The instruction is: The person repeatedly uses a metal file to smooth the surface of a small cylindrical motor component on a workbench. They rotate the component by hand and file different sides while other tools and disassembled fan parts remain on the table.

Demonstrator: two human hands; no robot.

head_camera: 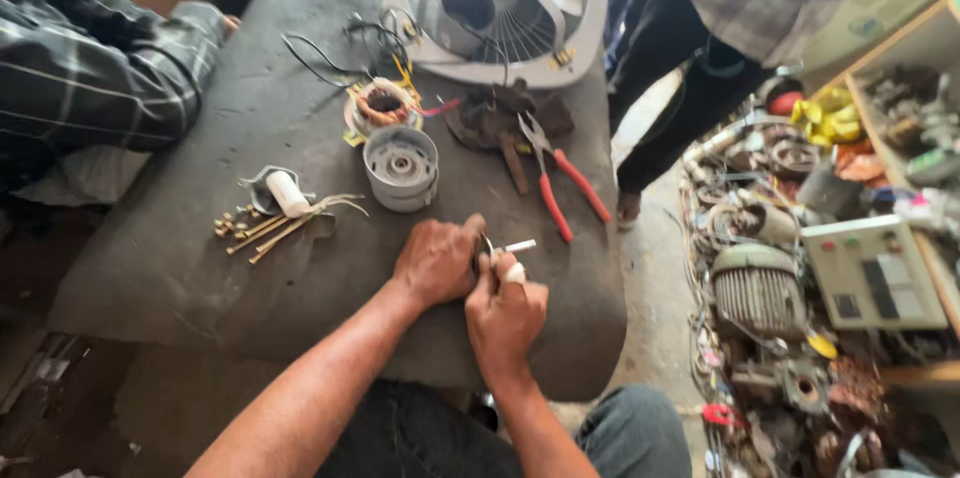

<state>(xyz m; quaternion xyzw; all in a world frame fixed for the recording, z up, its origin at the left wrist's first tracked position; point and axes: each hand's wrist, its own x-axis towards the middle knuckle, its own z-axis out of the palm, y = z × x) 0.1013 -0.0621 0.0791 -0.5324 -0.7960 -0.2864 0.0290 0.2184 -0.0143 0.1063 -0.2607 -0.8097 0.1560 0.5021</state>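
- Your left hand (437,260) closes around a thin metal tool (487,244).
- Your right hand (505,313) pinches the small white tube (518,247): probably light and crushable, so grip near its base.

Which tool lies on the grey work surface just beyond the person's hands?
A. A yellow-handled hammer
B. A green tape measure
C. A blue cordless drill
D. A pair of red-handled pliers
D. The red-handled pliers lie open on the grey work surface, just beyond the left hand and right hand; no hammer, drill or tape measure shows there.
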